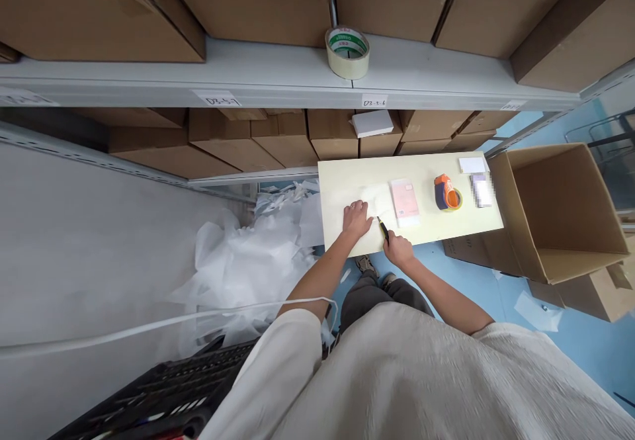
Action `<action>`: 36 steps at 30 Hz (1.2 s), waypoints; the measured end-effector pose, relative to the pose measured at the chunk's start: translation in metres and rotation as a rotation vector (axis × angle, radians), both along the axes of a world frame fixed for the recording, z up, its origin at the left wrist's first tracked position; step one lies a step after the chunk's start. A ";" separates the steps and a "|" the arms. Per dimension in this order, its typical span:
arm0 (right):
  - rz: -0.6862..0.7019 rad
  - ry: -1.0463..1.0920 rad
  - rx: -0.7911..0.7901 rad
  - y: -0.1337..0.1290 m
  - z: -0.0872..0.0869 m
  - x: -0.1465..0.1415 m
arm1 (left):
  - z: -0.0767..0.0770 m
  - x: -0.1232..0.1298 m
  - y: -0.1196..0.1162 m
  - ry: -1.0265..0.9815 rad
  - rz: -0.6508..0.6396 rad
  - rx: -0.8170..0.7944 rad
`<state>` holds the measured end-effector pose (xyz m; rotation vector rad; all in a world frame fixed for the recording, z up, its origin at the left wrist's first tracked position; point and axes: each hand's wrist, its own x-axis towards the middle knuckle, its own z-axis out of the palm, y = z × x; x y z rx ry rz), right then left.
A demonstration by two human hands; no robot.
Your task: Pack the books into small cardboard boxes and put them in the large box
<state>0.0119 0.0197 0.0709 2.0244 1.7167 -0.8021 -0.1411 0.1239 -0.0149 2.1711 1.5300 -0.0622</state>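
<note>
My left hand (356, 220) lies on a pale, whitish sheet (378, 196) on the cream board table (426, 228), fingers stretched out and pressing down. In my right hand (398, 249) is a black and yellow utility knife (383, 229), its tip close to my left thumb and pointing at the sheet. Whether the blade touches the sheet is too small to tell. Just right of the knife lies a flat pink-and-white packet (405, 202). Farther right stands an orange and dark blue tape dispenser (443, 192) beside a yellowish tape roll (458, 202).
White labels (471, 165) lie at the table's right end. An open carton (570, 208) stands right of it. Crumpled white wrapping (248, 261) is heaped at left. Above, a shelf (278, 73) holds cartons and a tape roll (347, 63). A white cable (173, 321) crosses my left arm.
</note>
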 end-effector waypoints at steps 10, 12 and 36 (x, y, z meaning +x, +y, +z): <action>0.031 0.014 -0.003 -0.023 0.003 0.009 | -0.017 0.000 -0.026 0.056 0.012 -0.081; 0.033 0.016 -0.008 -0.032 0.001 0.013 | -0.016 0.003 -0.027 0.068 0.030 -0.088; -0.579 0.815 0.366 0.021 0.023 0.066 | 0.010 -0.007 -0.033 0.121 0.010 -0.125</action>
